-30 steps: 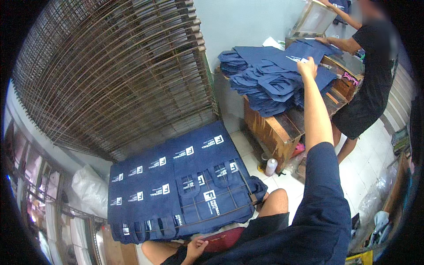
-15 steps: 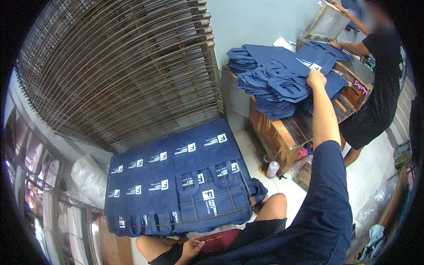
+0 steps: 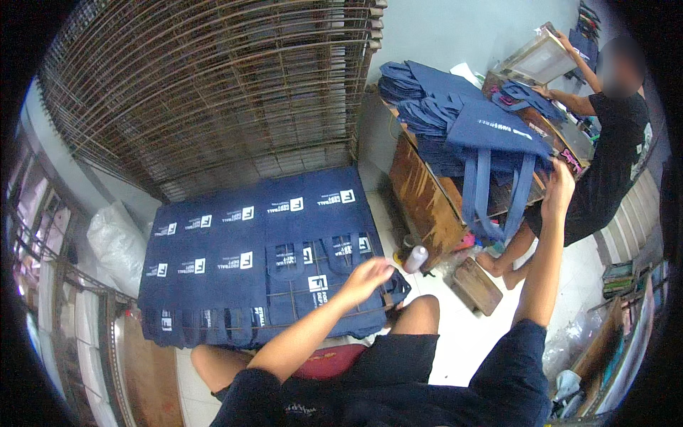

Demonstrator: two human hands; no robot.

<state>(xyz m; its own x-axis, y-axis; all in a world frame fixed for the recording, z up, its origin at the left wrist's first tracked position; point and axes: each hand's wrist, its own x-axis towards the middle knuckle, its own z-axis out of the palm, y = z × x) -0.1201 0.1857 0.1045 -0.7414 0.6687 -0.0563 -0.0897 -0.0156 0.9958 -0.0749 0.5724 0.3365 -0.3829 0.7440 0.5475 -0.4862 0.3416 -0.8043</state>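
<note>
Out to the right, my right hand (image 3: 559, 186) pinches the edge of a navy tote bag (image 3: 491, 132). The bag stretches from the pile toward me, its two loop handles hanging below and a white print on its face. My left hand (image 3: 368, 279) is raised over the right part of a wire rack layer, fingers stretched out, holding nothing. Printed navy bags (image 3: 213, 235) lie side by side on that layer under it. Beneath the held bag, a stack of navy bags (image 3: 420, 107) sits on a wooden table (image 3: 420, 185).
Tilted wire rack shelves (image 3: 213, 92) rise behind the laid bags. At the right, a co-worker (image 3: 612, 149) holds a framed screen (image 3: 544, 57) over the table's far end. On the floor are a white bottle (image 3: 415, 259) and a wooden stool (image 3: 475, 286). Clear plastic (image 3: 114, 245) bulges at the left.
My right hand has drawn the bag off the pile toward me, and its handles now hang down. My left hand has risen from my lap to above the rack. The view has shifted.
</note>
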